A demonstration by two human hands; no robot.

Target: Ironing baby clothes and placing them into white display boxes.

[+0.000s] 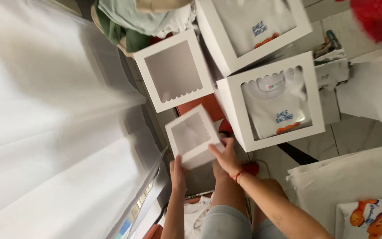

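Note:
A small white gift box with a scalloped clear window [192, 136] is held up between both hands at the lower middle. My left hand [177, 173] grips its lower left edge. Along the box's lower right edge rests my right hand [226, 157], which wears a red string bracelet at the wrist. The box looks empty behind its window. My knees show below the hands.
Three more white window boxes stand beyond: an empty one [174, 71], one with a folded white shirt [274, 101], and a larger one [253, 27] behind. White fabric [45, 110] fills the left. Folded clothes [129, 22] pile at top. A printed shirt [372, 217] lies at lower right.

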